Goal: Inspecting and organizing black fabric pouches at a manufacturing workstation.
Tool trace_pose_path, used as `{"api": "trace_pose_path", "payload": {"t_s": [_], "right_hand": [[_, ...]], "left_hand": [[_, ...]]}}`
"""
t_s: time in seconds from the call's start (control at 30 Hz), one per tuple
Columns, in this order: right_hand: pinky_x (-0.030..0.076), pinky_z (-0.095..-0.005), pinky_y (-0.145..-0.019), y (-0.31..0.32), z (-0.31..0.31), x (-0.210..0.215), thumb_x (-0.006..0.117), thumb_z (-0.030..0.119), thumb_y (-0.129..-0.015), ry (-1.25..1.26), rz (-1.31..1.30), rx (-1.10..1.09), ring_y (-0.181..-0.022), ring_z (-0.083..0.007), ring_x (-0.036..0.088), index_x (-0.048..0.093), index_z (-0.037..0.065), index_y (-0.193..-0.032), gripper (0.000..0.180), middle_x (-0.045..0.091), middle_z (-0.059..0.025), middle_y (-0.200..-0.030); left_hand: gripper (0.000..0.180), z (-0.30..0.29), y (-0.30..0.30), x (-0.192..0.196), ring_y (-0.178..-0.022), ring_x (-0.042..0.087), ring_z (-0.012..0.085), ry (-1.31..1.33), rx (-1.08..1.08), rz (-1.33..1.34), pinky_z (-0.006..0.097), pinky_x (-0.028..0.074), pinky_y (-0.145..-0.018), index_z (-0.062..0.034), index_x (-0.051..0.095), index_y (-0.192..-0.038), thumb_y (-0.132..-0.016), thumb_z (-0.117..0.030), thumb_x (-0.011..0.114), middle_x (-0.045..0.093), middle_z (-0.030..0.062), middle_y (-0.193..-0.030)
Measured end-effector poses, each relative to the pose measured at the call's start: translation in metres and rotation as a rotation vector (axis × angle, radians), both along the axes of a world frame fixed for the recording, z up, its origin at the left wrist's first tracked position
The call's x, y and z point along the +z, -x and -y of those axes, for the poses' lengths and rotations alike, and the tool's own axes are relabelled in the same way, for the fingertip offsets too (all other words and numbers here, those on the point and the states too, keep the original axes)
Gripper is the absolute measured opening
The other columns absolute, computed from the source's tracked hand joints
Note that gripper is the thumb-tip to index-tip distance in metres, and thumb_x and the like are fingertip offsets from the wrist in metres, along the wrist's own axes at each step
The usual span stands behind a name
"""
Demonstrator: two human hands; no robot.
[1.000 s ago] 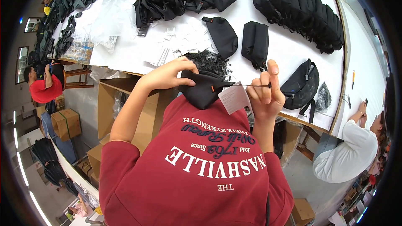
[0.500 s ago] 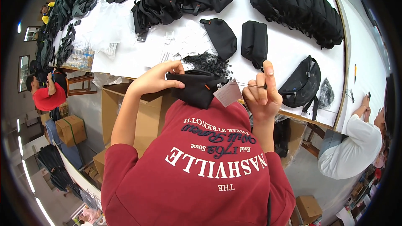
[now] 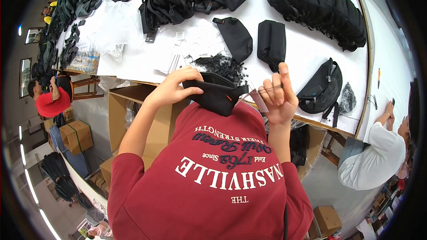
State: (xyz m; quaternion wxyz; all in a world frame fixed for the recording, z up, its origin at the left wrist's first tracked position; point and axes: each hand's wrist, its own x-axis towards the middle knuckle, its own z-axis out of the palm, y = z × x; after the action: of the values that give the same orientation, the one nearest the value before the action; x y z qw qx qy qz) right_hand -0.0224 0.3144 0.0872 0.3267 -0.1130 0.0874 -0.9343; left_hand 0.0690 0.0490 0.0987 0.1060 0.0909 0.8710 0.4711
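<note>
Both hands are working just off the surface edge w/ room below, left hand grip closing on black pouch, right hand pinching the tag string.

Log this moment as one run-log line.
left hand: grips black pouch | right hand: pinches thin loop, tag hanging | table: black bags

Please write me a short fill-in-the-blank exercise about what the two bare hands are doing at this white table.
1. The left hand grips a small pouch of ____ fabric.
2. The right hand pinches a thin tag string that runs to the pouch's ____ end.
3. Beyond the pouch, on the white table, lies a loose pile of thin black ____.

Missing words: black; right; strings
</note>
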Motion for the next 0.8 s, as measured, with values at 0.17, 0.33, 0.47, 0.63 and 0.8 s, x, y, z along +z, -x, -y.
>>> {"api": "trace_pose_path", "payload": {"t_s": [0.17,0.33,0.47,0.63,0.8], "right_hand": [[0.034,-0.0250,-0.079,-0.009,0.008,-0.027,0.044,0.029,-0.097,-0.638,-0.250,-0.133,-0.082,-0.0105,0.045,0.050,0.006,-0.113,0.029,0.052,-0.0015,-0.086],[0.027,-0.0315,-0.105,-0.009,0.012,-0.044,0.052,0.011,-0.089,-0.754,-0.241,-0.150,-0.117,-0.0193,0.045,0.046,0.003,-0.122,0.035,0.051,-0.0112,-0.121],[0.023,-0.0350,-0.110,-0.017,0.020,-0.067,0.061,0.003,-0.080,-1.170,-0.685,-0.267,-0.128,-0.0250,0.039,0.040,0.002,-0.130,0.054,0.044,-0.0148,-0.133],[0.036,-0.0366,-0.101,-0.029,0.023,-0.097,0.066,0.001,-0.073,-1.222,-0.575,0.044,-0.125,-0.0292,0.043,0.024,0.010,-0.140,0.079,0.037,-0.0200,-0.138],[0.052,-0.0268,-0.080,-0.020,0.027,-0.089,0.061,-0.010,-0.076,-1.000,-0.110,-0.129,-0.100,-0.0174,0.061,0.025,0.013,-0.141,0.078,0.046,-0.0208,-0.132]], "left_hand": [[0.027,-0.004,-0.013,-0.002,-0.080,0.052,0.0184,-0.053,0.114,0.142,0.029,0.041,-0.073,-0.0008,0.058,-0.092,-0.080,-0.023,0.069,0.056,0.0067,-0.083],[0.031,-0.011,-0.019,-0.006,-0.079,0.051,0.0139,-0.164,0.259,0.325,0.028,0.042,-0.073,0.0018,0.058,-0.093,-0.083,-0.026,0.067,0.056,0.0063,-0.080],[0.029,-0.014,-0.021,-0.010,-0.078,0.052,0.0129,-0.097,0.299,0.346,0.028,0.043,-0.074,0.0030,0.058,-0.093,-0.083,-0.023,0.067,0.058,0.0063,-0.079],[0.027,-0.025,-0.023,-0.013,-0.078,0.054,0.0093,-0.087,0.492,0.330,0.026,0.045,-0.072,0.0044,0.060,-0.096,-0.085,-0.019,0.066,0.063,0.0074,-0.084],[0.029,-0.023,-0.027,-0.027,-0.079,0.056,0.0091,-0.216,0.567,0.233,0.026,0.046,-0.073,0.0054,0.060,-0.099,-0.087,-0.021,0.063,0.064,0.0064,-0.086]]}}
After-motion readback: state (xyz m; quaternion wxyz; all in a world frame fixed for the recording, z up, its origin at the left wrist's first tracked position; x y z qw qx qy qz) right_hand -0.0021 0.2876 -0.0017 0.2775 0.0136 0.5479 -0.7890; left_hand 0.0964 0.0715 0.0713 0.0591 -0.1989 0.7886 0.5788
